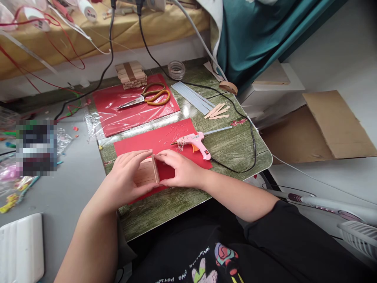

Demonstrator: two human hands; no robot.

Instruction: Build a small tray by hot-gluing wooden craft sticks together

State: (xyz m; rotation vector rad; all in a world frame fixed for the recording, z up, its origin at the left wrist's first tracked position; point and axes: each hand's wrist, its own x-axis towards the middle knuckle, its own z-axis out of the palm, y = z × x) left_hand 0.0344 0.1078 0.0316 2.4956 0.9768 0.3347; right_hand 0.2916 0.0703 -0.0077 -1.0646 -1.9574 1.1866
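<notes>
My left hand [126,175] lies over a flat panel of glued wooden sticks [145,175] on a red sheet [165,143]. My right hand [180,169] presses an upright stick panel [155,168] against the flat panel's right edge. Both hands pinch the joint between them. A pink glue gun [194,142] lies on the red sheet just beyond my right hand, its black cord looping right.
On the small green wood-pattern table [235,145] lie orange-handled scissors [149,97] on a second red sheet, a stack of stick panels [131,74], clear glue sticks [191,97], loose wooden sticks [218,111] and a tape roll [176,69]. Cardboard [326,127] lies right; clutter lies left.
</notes>
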